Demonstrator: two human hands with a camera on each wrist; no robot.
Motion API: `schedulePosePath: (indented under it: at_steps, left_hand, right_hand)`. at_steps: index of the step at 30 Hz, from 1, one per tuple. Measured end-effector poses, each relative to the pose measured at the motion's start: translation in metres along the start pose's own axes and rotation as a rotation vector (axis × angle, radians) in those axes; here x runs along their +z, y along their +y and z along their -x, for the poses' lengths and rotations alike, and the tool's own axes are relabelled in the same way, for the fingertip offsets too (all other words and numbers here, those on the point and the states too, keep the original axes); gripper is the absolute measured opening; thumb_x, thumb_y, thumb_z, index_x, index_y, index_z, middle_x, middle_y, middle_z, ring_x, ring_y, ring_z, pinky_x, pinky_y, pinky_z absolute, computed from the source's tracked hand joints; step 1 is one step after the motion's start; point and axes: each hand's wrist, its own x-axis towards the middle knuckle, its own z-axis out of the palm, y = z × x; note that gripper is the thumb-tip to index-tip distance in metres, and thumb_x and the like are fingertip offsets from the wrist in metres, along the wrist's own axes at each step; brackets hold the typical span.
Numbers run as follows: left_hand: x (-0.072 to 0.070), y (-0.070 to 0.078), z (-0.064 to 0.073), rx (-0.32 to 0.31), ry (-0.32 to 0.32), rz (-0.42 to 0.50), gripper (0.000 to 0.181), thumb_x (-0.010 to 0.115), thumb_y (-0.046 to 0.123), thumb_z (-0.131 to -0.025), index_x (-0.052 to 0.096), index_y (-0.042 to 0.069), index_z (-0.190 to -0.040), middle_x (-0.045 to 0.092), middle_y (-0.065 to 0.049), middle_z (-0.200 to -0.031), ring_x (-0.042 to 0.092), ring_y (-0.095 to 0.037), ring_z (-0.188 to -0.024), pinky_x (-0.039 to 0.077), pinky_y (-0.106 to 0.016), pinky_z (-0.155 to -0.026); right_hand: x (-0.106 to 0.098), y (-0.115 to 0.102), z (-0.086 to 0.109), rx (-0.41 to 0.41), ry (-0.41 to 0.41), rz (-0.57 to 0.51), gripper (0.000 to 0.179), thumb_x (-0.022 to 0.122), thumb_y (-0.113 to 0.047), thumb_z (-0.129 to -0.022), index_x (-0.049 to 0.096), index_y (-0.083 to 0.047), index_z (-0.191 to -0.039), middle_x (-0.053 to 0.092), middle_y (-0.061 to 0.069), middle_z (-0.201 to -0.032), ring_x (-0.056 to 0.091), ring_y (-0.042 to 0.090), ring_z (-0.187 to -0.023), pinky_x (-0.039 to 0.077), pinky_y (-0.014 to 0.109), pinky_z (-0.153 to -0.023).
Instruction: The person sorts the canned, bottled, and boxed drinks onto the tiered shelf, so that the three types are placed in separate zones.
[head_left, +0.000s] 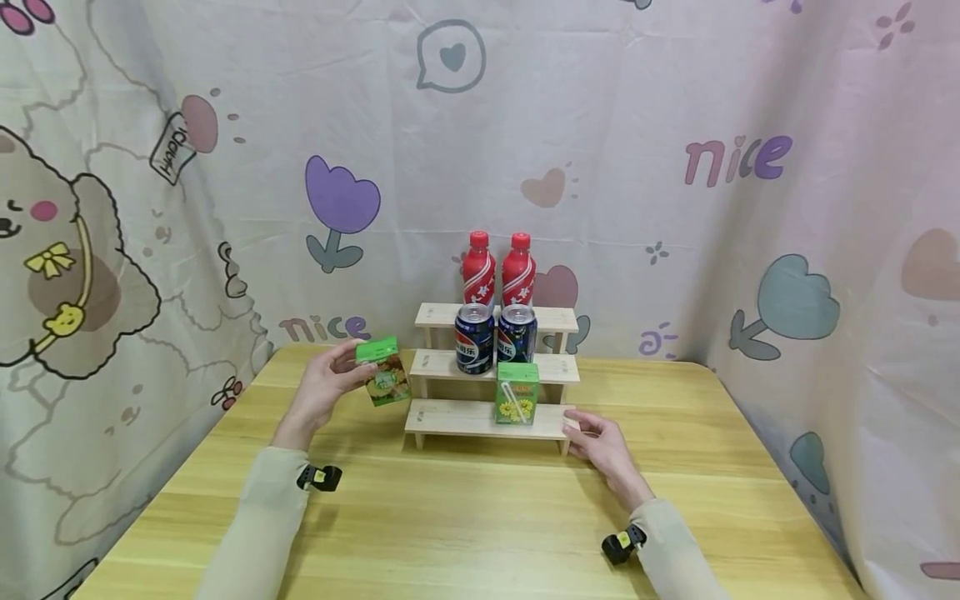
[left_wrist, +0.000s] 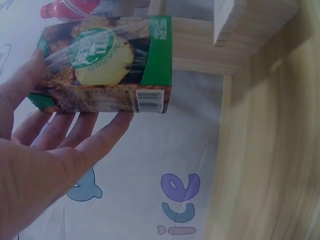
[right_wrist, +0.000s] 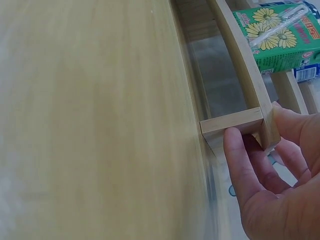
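Note:
My left hand (head_left: 318,387) grips a green and brown drink carton (head_left: 387,382), slightly tilted, just left of a three-step wooden display rack (head_left: 450,419). In the left wrist view, the thumb and fingers are on opposite sides of this carton (left_wrist: 105,55), and its barcode shows. At the rack's lower right end, my right hand (head_left: 606,454) holds the corner of the bottom step. The right wrist view has the thumb on the step's top and fingertips against the end support (right_wrist: 232,122). A green drink carton (head_left: 517,392) with a straw and yellow flowers stands upright on the bottom step.
Two dark blue soda cans (head_left: 474,340) stand side by side on the middle step. Behind them, two red bottles (head_left: 478,271) occupy the top step. The rack is on a wooden table (head_left: 480,517), with a printed cloth (head_left: 622,108) hanging behind and at both sides.

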Motion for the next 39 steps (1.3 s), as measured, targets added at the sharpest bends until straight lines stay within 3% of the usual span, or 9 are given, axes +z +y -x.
schedulePosePath:
  at_steps: [5,11,24,30,39]
  left_hand:
    - [0.002,0.002,-0.001,0.018,-0.078,-0.001,0.055,0.071,0.013,-0.090,0.048,-0.002,-0.138,0.067,0.012,-0.107,0.066,-0.005,-0.097,0.058,-0.027,-0.083]
    - [0.014,0.004,0.001,0.027,-0.150,-0.008,0.049,0.070,0.012,-0.091,0.050,-0.002,-0.134,0.066,0.006,-0.111,0.066,-0.009,-0.100,0.057,-0.027,-0.084]
    - [0.054,0.000,-0.002,0.050,-0.185,-0.016,0.049,0.074,0.014,-0.088,0.057,0.003,-0.133,0.062,-0.016,-0.124,0.062,-0.015,-0.107,0.055,-0.027,-0.088]
    - [0.072,0.002,-0.004,0.061,-0.194,-0.054,0.049,0.074,0.016,-0.088,0.058,0.007,-0.133,0.061,-0.016,-0.127,0.057,-0.023,-0.115,0.052,-0.028,-0.092]
    - [0.095,0.000,-0.007,0.009,-0.214,-0.074,0.052,0.075,0.019,-0.087,0.057,0.006,-0.134,0.060,-0.016,-0.127,0.055,-0.028,-0.118,0.051,-0.036,-0.098]
  right_hand:
    - [-0.001,-0.001,0.000,0.009,0.003,-0.008,0.044,0.074,-0.013,-0.087,0.063,-0.007,-0.129,0.051,0.008,-0.107,0.061,0.012,-0.084,0.059,0.028,-0.077]
    - [-0.002,0.000,0.001,-0.007,0.001,0.012,0.043,0.074,-0.014,-0.087,0.064,-0.006,-0.128,0.050,0.007,-0.104,0.060,0.012,-0.084,0.059,0.027,-0.075]
    - [0.000,0.000,0.001,-0.016,0.000,0.009,0.043,0.073,-0.013,-0.088,0.064,-0.006,-0.129,0.048,0.006,-0.102,0.059,0.011,-0.082,0.059,0.025,-0.074]
    - [0.001,0.001,0.001,-0.013,0.002,-0.002,0.042,0.073,-0.013,-0.088,0.064,-0.006,-0.129,0.049,0.006,-0.103,0.059,0.011,-0.083,0.059,0.025,-0.075]
    - [0.000,0.001,0.002,-0.008,0.004,-0.015,0.043,0.073,-0.011,-0.088,0.063,-0.006,-0.129,0.049,0.006,-0.102,0.059,0.011,-0.082,0.059,0.025,-0.075]
